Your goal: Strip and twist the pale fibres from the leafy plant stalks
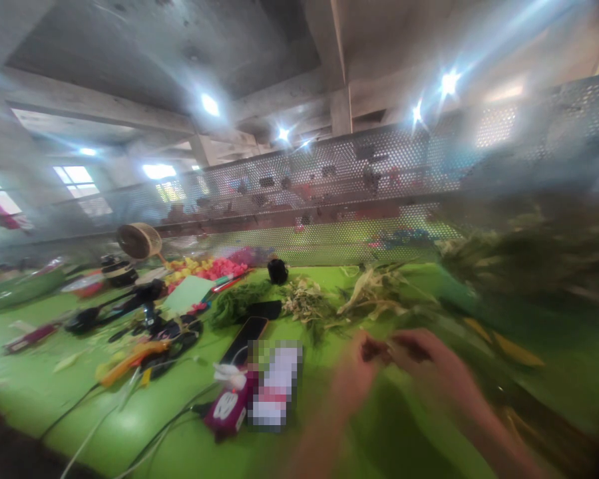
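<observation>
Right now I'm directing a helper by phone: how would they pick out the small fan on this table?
Start at the green table and follow the perforated metal screen toward its left end. Just before it stands the small round fan, tilted on a stem. It is the only tan, caged disc among dark tools and bright flowers.

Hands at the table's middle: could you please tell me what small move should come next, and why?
Probably steady the dark bit pinched between the left hand and right hand before doing more. Both hands meet over the green table, and the blurred picture hides how firm the grip is.
</observation>
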